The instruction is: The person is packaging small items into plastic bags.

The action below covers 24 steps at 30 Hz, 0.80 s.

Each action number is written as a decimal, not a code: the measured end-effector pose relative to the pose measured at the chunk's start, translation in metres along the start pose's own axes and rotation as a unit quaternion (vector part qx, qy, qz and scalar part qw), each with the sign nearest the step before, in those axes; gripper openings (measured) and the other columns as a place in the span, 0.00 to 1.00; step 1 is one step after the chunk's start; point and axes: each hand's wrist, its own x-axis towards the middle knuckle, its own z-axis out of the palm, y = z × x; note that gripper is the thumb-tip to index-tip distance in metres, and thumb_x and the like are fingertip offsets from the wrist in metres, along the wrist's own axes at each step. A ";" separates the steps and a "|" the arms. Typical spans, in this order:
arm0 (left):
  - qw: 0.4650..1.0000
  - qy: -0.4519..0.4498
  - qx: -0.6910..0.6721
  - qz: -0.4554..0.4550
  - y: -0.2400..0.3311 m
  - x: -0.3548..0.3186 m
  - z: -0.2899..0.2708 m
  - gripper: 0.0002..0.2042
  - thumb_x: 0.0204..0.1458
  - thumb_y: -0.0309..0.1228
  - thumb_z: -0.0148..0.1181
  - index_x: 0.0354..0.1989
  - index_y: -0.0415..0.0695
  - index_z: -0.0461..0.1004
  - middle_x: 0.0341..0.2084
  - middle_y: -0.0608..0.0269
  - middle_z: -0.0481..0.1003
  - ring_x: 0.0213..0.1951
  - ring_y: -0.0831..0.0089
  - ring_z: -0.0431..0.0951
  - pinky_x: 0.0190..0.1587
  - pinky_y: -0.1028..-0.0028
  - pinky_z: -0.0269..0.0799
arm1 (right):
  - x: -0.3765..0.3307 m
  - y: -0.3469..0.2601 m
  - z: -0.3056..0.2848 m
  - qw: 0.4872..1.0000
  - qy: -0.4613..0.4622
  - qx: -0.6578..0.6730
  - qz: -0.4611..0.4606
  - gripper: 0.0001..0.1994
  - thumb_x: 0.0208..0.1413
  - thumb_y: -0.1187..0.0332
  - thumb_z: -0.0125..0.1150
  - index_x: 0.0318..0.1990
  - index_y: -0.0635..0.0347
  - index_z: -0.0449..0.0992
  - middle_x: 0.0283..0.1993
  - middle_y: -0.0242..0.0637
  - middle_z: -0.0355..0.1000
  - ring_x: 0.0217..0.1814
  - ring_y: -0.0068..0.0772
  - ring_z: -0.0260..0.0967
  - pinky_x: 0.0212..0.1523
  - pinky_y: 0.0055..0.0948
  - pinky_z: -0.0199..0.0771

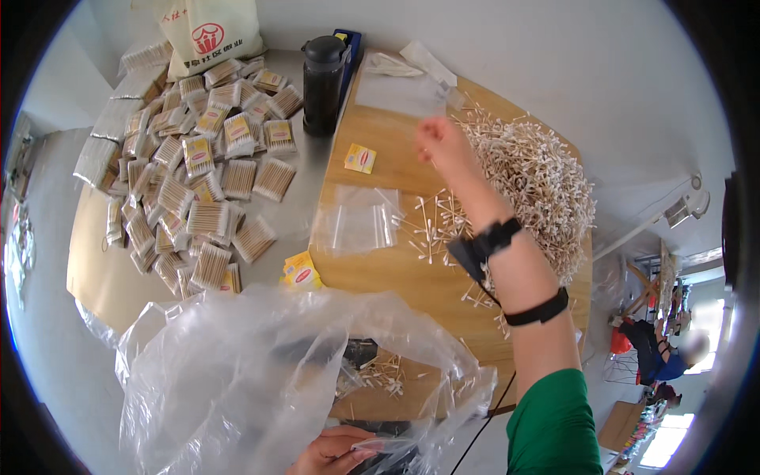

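Note:
At the lower edge, my left hand [336,450] pinches the rim of a large clear plastic bag [229,380], which billows across the front of the table. Some loose cotton swabs [385,374] show within or through the bag. My right arm, in a green sleeve with black straps, reaches to the far side. There my right hand [450,150] is raised beside a big heap of loose cotton swabs [534,190]. Its fingers look curled but are smeared by motion, so what they hold, if anything, does not show.
Many packed bags of swabs [210,218] cover the left table. A black bottle [321,87] stands at the back, near a cloth bag [212,36]. Small clear zip bags [360,226] and yellow cards [301,271] lie mid-table. A person [673,356] sits far right.

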 end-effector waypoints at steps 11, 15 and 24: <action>0.992 0.021 0.109 0.051 0.013 -0.028 0.000 0.02 0.47 0.20 0.64 0.30 0.39 0.79 0.32 0.55 0.79 0.32 0.65 0.79 0.34 0.74 0.73 | -0.248 -0.117 -0.042 0.987 -0.128 0.042 -0.086 0.09 0.55 0.71 0.60 0.41 0.63 0.73 0.36 0.41 0.72 0.34 0.35 0.71 0.36 0.29 0.72; 0.978 0.069 0.182 0.072 0.028 -0.034 0.006 0.01 0.47 0.20 0.64 0.29 0.38 0.79 0.32 0.55 0.78 0.31 0.64 0.79 0.33 0.74 0.72 | -0.336 -0.151 -0.050 0.956 -0.255 0.088 -0.118 0.10 0.54 0.69 0.63 0.41 0.64 0.73 0.36 0.39 0.72 0.38 0.31 0.71 0.40 0.25 0.70; 0.969 0.022 0.226 0.102 0.042 -0.077 0.028 0.07 0.46 0.20 0.64 0.35 0.39 0.78 0.32 0.56 0.78 0.33 0.63 0.79 0.35 0.73 0.72 | -0.450 -0.152 -0.039 0.971 -0.196 0.058 -0.121 0.07 0.47 0.79 0.65 0.33 0.62 0.75 0.29 0.37 0.72 0.31 0.38 0.71 0.31 0.30 0.69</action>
